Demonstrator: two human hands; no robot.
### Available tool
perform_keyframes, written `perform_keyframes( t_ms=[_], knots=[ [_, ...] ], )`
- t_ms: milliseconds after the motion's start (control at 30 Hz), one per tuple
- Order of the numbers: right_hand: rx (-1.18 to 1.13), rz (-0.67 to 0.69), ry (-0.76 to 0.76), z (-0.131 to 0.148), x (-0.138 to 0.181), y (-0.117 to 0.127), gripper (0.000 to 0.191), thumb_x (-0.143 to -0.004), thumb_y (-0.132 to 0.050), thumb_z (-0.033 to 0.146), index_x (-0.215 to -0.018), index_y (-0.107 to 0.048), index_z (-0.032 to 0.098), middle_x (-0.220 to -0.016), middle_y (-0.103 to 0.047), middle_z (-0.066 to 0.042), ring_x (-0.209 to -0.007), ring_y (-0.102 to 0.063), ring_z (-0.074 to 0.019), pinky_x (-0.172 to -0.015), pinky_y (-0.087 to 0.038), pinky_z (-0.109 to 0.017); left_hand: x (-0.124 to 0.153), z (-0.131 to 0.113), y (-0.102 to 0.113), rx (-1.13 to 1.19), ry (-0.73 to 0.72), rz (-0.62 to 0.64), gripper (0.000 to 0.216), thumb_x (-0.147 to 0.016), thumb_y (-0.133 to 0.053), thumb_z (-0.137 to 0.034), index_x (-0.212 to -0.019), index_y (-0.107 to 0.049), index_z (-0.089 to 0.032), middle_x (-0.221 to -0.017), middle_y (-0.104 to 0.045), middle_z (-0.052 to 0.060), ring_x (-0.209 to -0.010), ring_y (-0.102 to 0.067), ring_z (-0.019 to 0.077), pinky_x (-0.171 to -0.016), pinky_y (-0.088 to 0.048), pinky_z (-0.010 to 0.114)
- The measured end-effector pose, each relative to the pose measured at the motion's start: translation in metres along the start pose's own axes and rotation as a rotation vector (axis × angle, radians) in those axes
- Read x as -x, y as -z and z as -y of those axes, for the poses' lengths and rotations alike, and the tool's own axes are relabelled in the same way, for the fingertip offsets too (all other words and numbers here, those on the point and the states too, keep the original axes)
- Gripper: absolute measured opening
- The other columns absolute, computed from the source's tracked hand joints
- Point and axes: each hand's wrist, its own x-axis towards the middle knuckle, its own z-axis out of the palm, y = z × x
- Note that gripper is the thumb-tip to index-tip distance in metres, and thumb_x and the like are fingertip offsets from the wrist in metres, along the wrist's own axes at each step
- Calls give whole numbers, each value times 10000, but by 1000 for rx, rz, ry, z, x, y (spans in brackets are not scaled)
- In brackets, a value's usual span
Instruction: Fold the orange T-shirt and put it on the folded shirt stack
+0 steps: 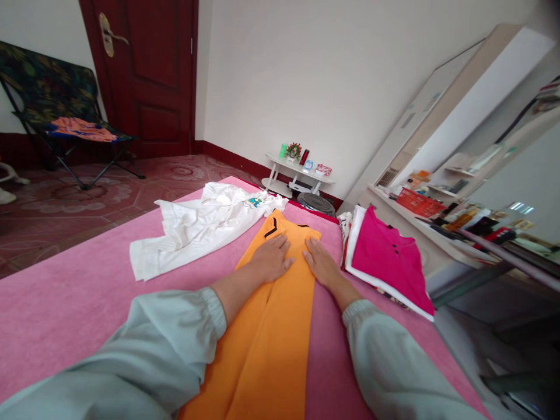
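A long orange garment with dark trim near its far end point(275, 326) lies lengthwise on the pink bed cover point(65, 315). My left hand point(272, 259) rests flat on its upper part, fingers stretched out. On the garment's right edge lies my right hand point(321, 262), also flat with the fingers apart. Neither hand grips the cloth. Left of the orange garment, a white garment with a small coloured print point(196, 224) is spread loosely. To the right sits a stack of folded clothes, with a magenta top point(389, 256) uppermost.
A low white table point(284, 161) with a plant and small items stands past the bed. On the right is a dresser holding a red basket point(420, 203) and bottles. A folding chair point(52, 99) stands at left near the dark red door point(153, 64).
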Motion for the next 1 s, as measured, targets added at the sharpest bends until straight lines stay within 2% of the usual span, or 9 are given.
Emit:
perform_keyframes(
  t_ms=[167,267,433,533,667,733,800,900,1000],
  knots=[
    [66,9,-147,23,12,7,544,-951,-245,391,-1433,-301,145,-1523,-219,-100,-1390,-209,-258,-1068,-268,-475,6,4,4,-19,-67,69,594,-941,-286,-483,-1407,-350,-121,-1503,-238,151,-1397,-178,241,-1139,-138,392],
    [47,20,-132,36,37,13,561,-951,-232,418,-1448,-268,160,-1532,-187,-87,-1397,-184,-269,-1062,-274,-498,23,7,11,-22,-59,123,649,-932,-235,-550,-1443,-278,-153,-1521,-189,132,-1405,-140,251,-1138,-120,418],
    [-45,5,18,45,99,19,522,-951,-256,380,-1446,-276,212,-1535,-179,-68,-1394,-210,-250,-1084,-243,-518,76,22,39,-8,-75,236,640,-935,-218,-548,-1457,-245,-179,-1531,-159,101,-1408,-123,248,-1141,-97,428],
    [-173,-41,159,46,143,27,483,-942,-284,312,-1406,-364,205,-1499,-290,-86,-1376,-266,-216,-1108,-233,-495,116,38,64,79,-147,242,535,-959,-270,-435,-1442,-291,-204,-1521,-212,75,-1397,-182,216,-1143,-131,401],
    [-346,-52,442,50,201,43,457,-915,-354,218,-1365,-418,264,-1450,-388,-62,-1364,-296,-182,-1132,-208,-491,165,53,101,278,-220,240,441,-948,-337,-244,-1381,-402,-295,-1481,-332,23,-1343,-325,170,-1113,-244,354],
    [-392,3,566,57,224,50,462,-902,-426,237,-1360,-419,303,-1440,-405,-49,-1358,-309,-184,-1133,-214,-487,184,51,118,353,-244,291,411,-934,-382,-220,-1317,-487,-322,-1452,-385,21,-1323,-362,178,-1095,-278,369],
    [-426,34,624,66,239,53,479,-888,-483,264,-1360,-419,313,-1435,-413,-53,-1350,-327,-187,-1128,-239,-468,198,42,130,405,-271,334,353,-908,-470,-255,-1237,-569,-335,-1438,-405,30,-1330,-352,208,-1089,-285,405],
    [-462,3,604,82,246,51,474,-885,-497,265,-1354,-431,293,-1431,-417,-69,-1343,-340,-184,-1113,-277,-444,211,25,137,436,-307,361,313,-853,-581,-317,-1162,-628,-346,-1460,-370,31,-1374,-256,251,-1098,-250,461],
    [-526,-40,580,90,243,51,368,-900,-455,222,-1249,-539,307,-1339,-530,-51,-1294,-418,-174,-1100,-288,-458,214,7,135,450,-361,356,268,-888,-522,-323,-1116,-660,-341,-1412,-443,27,-1384,-231,247,-1116,-205,479]
  ],
)
